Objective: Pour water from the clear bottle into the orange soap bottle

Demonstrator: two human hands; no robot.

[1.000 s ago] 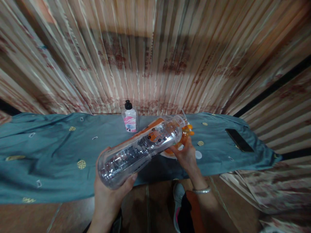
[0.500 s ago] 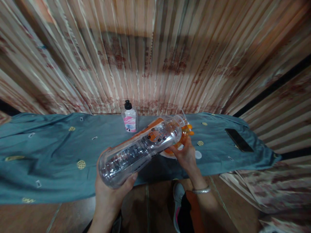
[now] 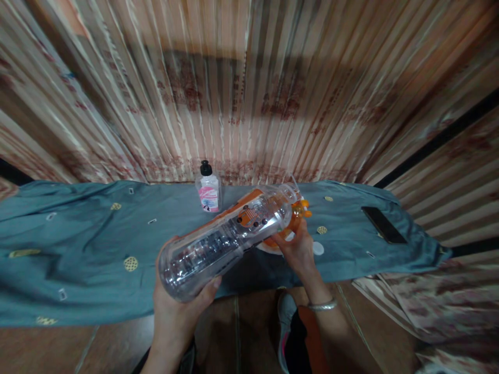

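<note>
My left hand (image 3: 181, 306) is wrapped round the base of a large clear plastic bottle (image 3: 218, 254) with an orange printed label. The bottle is tilted over the table, its neck pointing away to the right, and looks mostly see-through. Close to the bottle's neck, the fingers of my right hand (image 3: 298, 252) are closed on an orange see-through plastic thing (image 3: 298, 209) with rounded knobs. The bottle covers part of that orange thing, so its full shape is hidden. Below the bottle, a round orange-and-white piece (image 3: 271, 246) shows partly.
A clear pump-top bottle (image 3: 209, 192) with a pink label and black top stands at the back. A white round cap (image 3: 318, 248) lies right of my right hand. Farther right is a black phone (image 3: 383, 224). A teal cloth (image 3: 89, 234) covers the table; a patterned curtain (image 3: 241, 93) hangs behind.
</note>
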